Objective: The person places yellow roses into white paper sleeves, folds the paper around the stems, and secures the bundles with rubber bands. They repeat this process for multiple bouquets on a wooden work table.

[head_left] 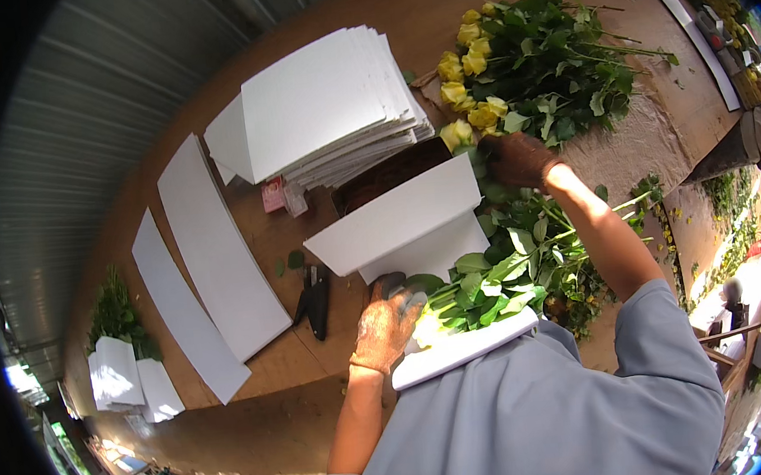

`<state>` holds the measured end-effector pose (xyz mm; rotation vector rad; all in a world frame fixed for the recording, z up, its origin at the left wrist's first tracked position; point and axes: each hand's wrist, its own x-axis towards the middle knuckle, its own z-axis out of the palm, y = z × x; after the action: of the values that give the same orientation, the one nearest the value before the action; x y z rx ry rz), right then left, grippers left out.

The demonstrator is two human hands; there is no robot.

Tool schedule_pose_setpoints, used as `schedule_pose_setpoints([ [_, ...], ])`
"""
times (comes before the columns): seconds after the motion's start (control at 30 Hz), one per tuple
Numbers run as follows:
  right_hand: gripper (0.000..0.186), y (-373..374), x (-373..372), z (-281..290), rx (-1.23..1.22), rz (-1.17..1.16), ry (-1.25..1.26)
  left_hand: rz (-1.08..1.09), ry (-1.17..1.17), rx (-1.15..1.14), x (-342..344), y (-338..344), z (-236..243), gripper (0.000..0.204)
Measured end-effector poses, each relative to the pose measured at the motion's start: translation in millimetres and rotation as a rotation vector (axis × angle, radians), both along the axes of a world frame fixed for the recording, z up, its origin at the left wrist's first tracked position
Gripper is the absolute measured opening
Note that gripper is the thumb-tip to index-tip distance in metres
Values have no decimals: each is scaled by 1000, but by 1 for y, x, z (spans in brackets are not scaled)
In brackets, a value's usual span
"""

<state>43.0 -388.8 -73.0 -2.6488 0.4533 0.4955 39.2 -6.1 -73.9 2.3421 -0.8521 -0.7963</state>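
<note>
My left hand [382, 335], in a brown glove with grey fingertips, is closed beside a pale yellow rose bloom [429, 329]. That bloom lies with leafy rose stems [494, 295] along a white sheet [472, 351] against my front. My right hand [519, 160], also in a dark brown glove, reaches forward to the near edge of a pile of yellow roses [476, 62]. Its fingers are curled in shadow just right of a yellow rose [457, 134]; what they grip is hidden. Between my hands a white board [396, 213] leans tilted against a dark open box [385, 183].
A tall stack of white sheets [314, 103] stands behind the box. To the left lie long white boards [219, 252], a black-handled tool [315, 302] and a wrapped bunch of greenery [116, 319]. A small pink box [274, 194] sits by the stack. More leafy stems [571, 239] lie under my right arm.
</note>
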Motion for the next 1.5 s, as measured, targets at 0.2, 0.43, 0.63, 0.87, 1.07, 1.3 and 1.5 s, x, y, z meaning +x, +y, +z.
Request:
schedule_pose_setpoints([
  [0.2,42,0,-57,104,798,-151,-544,51,-85,-119,-2,-6,-4,32],
  [0.43,48,118,-54,60,570,540,-247,-25,-127,-29,4,-2,-15,53],
  [0.63,44,133,-54,-26,376,579,-407,350,-50,-139,-6,-3,-23,99],
  [0.87,34,139,-59,-23,140,649,-404,262,118,-225,-4,-2,-13,65],
  [1.07,27,19,-28,73,547,504,-56,241,-25,-173,-8,7,-24,53],
  [1.3,55,-80,-26,-44,-429,107,-222,182,3,-231,0,-2,-11,53],
  [1.5,41,-81,-27,31,63,136,-667,240,53,-61,-2,-2,-8,61],
])
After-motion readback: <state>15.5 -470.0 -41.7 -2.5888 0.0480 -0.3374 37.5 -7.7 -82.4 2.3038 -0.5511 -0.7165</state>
